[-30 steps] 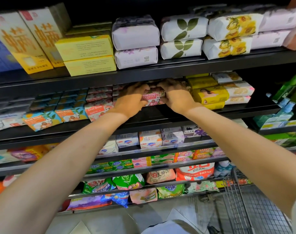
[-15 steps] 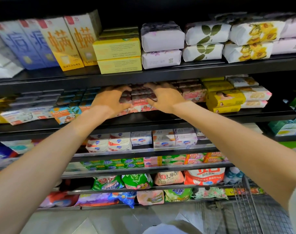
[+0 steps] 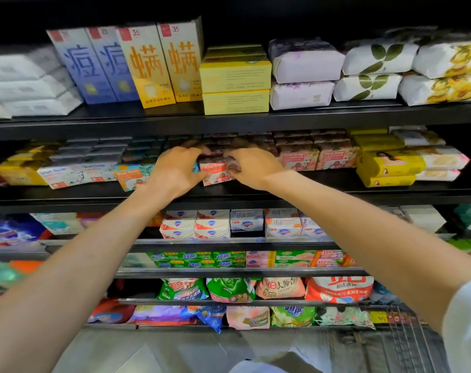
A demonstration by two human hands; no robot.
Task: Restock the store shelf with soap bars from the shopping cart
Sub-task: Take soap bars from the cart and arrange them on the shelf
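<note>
We're facing the shelf unit, working at the second shelf [image 3: 256, 196] from the top, the dark board carrying the soap rows. The cart [image 3: 406, 343] is showing only as wire at the lower right.

Both arms are reaching in. The left hand [image 3: 175, 170] and right hand [image 3: 256, 166] are both curling fingers round one pink soap bar [image 3: 215, 170], gripping it at its two short ends. The bar is sitting tilted at the front of the shelf, label facing us, between the orange-and-blue bar [image 3: 132, 177] on its left and the stacked pink bars [image 3: 317, 157] on its right.

Handling, as we're judging it: a light, stiff block in a glossy wrapper, so probably a bit slippery; not fragile. Gripping the short ends is looking right, since it keeps the front face free for squaring up.

Room: we're seeing tight headroom, with the upper shelf edge [image 3: 229, 125] just above the knuckles. Side clearance is narrow too, neighbours near on both sides. The only open direction is straight back, plus a bare strip of board along the front lip. Depth behind the bar is dark; we can't tell how much is free.
</note>
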